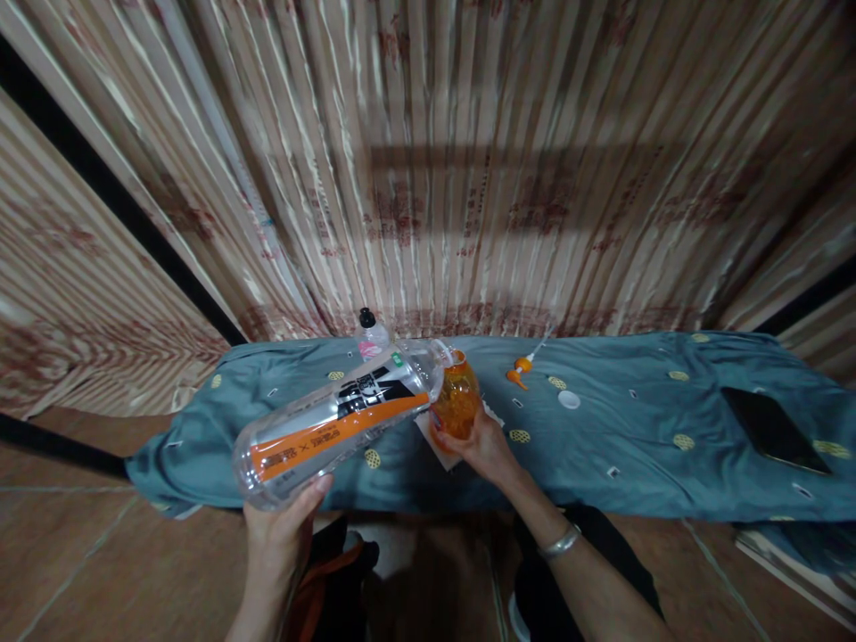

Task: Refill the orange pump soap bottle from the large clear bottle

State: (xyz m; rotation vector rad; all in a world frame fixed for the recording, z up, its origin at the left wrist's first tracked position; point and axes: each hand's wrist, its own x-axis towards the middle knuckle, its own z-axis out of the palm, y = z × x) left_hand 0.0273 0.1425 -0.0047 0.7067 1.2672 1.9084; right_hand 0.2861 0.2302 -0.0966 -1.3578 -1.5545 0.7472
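My left hand (287, 513) grips the lower end of a large clear plastic bottle (334, 423) with a silver and orange label. The bottle is tilted, its neck pointing up and right to the mouth of an orange see-through bottle (458, 397). Around the orange bottle's lower body my right hand (478, 437) is closed, holding it over a white paper (448, 457). Liquid passing between the two cannot be made out. An orange spray-pump head (520, 367) with a thin tube lies to the right, beside a round white cap (568, 399).
A small bottle with a black cap (369, 334) stands behind the large bottle. A dark tablet or phone (769, 428) lies at the right on the teal cloth (635, 455). Patterned curtains (428, 196) hang close behind, and dark poles (120, 187) flank the surface.
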